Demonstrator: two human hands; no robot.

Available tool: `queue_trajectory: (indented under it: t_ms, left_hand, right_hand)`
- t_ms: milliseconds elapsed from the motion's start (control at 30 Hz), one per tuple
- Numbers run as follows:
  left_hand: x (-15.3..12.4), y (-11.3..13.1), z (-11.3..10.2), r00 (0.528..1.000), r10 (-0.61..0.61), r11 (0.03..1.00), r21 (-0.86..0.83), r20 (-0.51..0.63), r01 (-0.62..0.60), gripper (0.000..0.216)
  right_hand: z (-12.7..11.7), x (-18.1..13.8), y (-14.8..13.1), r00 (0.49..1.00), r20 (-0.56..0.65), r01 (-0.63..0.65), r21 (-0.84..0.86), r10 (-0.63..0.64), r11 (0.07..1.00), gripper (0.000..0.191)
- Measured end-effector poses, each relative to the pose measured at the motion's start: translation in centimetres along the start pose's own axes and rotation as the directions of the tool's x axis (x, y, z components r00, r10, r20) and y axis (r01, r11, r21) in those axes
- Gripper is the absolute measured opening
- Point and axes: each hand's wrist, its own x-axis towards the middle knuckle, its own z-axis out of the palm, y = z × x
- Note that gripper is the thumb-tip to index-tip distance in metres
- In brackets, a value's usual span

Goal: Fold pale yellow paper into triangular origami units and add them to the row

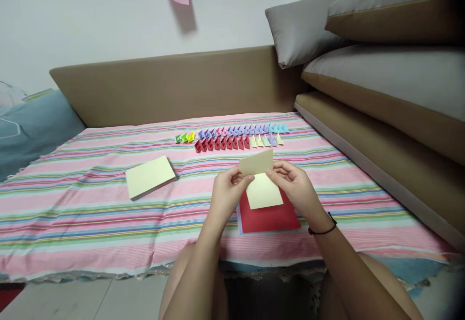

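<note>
A pale yellow sheet of paper [264, 192] is bent along a crosswise line, its upper part standing up and its lower part facing me. My left hand [231, 187] pinches it at the left end of that line, thumb in front. At the right end, my right hand [292, 182] grips it the same way, a dark band round the wrist. Beneath the sheet lies a red square of paper [269, 220], with a pale lilac edge peeking out on its left.
A stack of pale yellow paper [150, 177] lies to the left on the striped cloth [90, 199]. Behind my hands stand two rows of small folded paper pieces [228, 143] in several colours. Large grey and brown cushions [392, 78] pile up on the right.
</note>
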Motion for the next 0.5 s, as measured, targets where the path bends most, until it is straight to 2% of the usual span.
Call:
queue_trajectory:
  t_ms: [100,233,300,367,500]
  left_hand:
    - [0.03,-0.10,-0.31,0.994,0.079,0.981,0.185,-0.069,-0.065,0.017]
    - [-0.03,0.09,-0.50,0.960,0.239,0.862,0.486,-0.143,-0.142,0.008]
    - [-0.02,0.09,-0.36,0.970,0.204,0.882,0.454,-0.134,-0.123,0.011]
    - [0.04,0.09,-0.17,0.987,0.120,0.947,0.309,-0.104,-0.083,0.017]
    - [0.09,0.44,-0.05,0.990,0.076,0.993,0.100,-0.121,-0.064,0.019]
  right_hand:
    - [-0.17,0.12,0.03,0.997,0.043,0.068,-0.119,-0.063,0.991,0.018]
    - [-0.27,-0.03,-0.33,0.977,-0.015,0.191,-0.401,-0.214,0.896,0.013]
    - [-0.16,-0.17,-0.56,0.981,-0.011,0.174,-0.391,-0.194,0.904,0.014]
    - [-0.02,-0.23,-0.68,0.986,0.013,0.160,-0.293,-0.163,0.943,0.014]
    - [0.07,-0.10,-0.60,0.976,-0.003,0.216,-0.168,-0.220,0.962,0.011]
